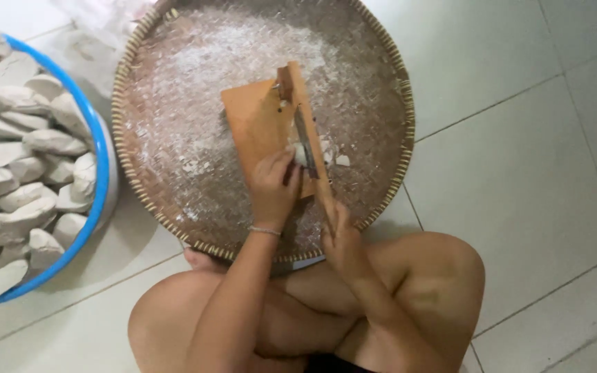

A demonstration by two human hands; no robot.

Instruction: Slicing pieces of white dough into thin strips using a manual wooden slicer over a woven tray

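A wooden slicer board (253, 124) with a hinged wooden arm and metal blade (305, 138) lies on a round woven bamboo tray (174, 179). My left hand (272, 186) presses a small pale lump (301, 153) against the board beside the blade. My right hand (340, 238) grips the near end of the blade's wooden handle (325, 197). Thin white slices (336, 157) lie on the tray just right of the blade. White flour-like dust covers the tray's far part.
A white basin with a blue rim (99, 166) stands at the left, heaped with several pale grey-white lumps (15, 159). My bare crossed legs (423, 276) sit at the tray's near edge. Pale floor tiles (519, 152) stretch to the right.
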